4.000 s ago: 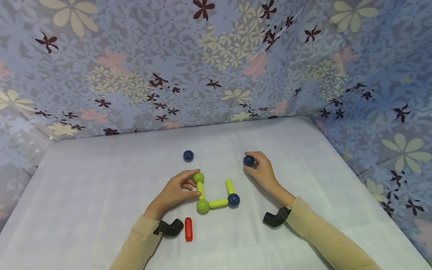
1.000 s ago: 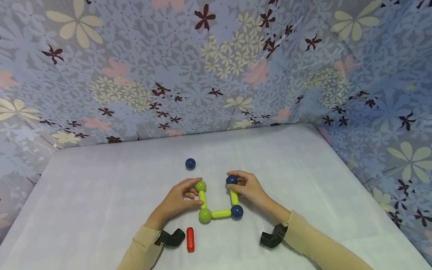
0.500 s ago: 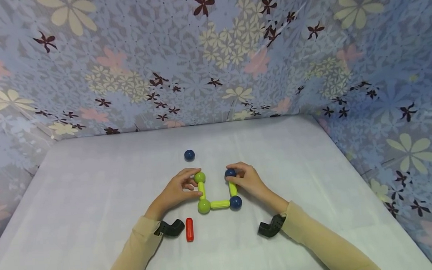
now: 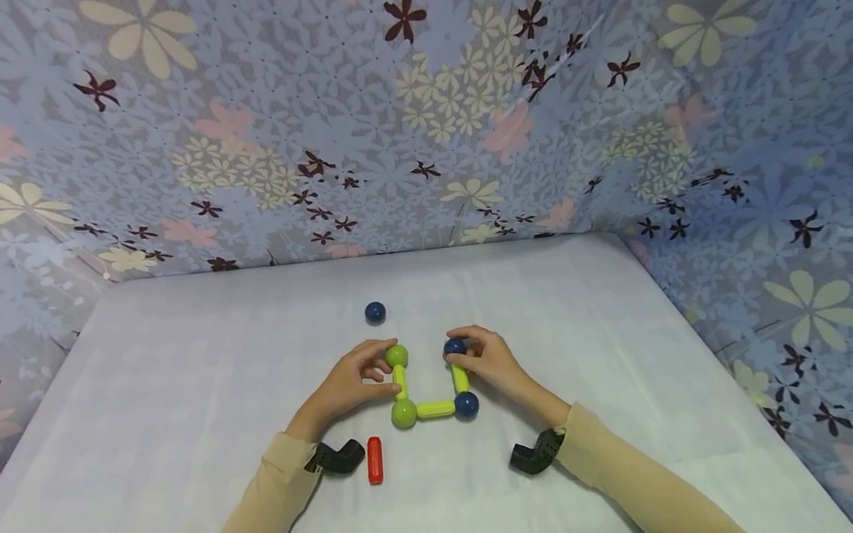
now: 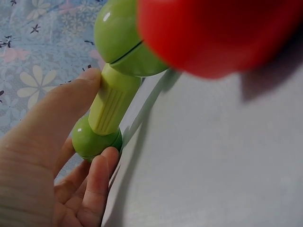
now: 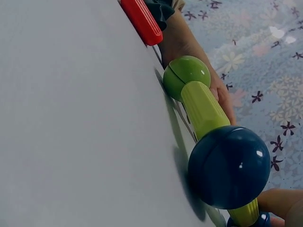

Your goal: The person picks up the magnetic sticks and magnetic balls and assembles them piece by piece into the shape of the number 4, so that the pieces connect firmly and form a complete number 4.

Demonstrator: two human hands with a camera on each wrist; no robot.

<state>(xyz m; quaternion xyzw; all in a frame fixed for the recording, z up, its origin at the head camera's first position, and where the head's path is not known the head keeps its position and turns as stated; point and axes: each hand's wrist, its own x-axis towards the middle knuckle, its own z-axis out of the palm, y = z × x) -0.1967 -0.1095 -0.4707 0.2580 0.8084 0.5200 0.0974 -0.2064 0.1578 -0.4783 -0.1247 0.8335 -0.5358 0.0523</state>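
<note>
Yellow-green rods and balls form a U on the table. My left hand (image 4: pixel 346 385) grips its left side, fingers curled at the far green ball (image 4: pixel 397 356) and thumb on the left rod (image 5: pixel 112 101). A second green ball (image 4: pixel 404 413) joins that rod to the near rod (image 4: pixel 436 409). At the near right corner is a blue ball (image 4: pixel 467 405), with the right rod (image 4: pixel 460 379) running away from it. My right hand (image 4: pixel 496 362) pinches another blue ball (image 4: pixel 454 347) at that rod's far end; whether they touch is partly hidden by the fingers.
A loose blue ball (image 4: pixel 375 313) lies beyond the U, towards the back. Close to the left wrist is a red rod (image 4: pixel 375 460), large and blurred in the left wrist view. Flowered cloth (image 4: pixel 358 139) rises behind the white-covered table (image 4: pixel 444 513).
Over four seconds my right hand has carried its blue ball leftward and nearer, to the right rod's far end. The left hand keeps its hold. Little differs in the last second.
</note>
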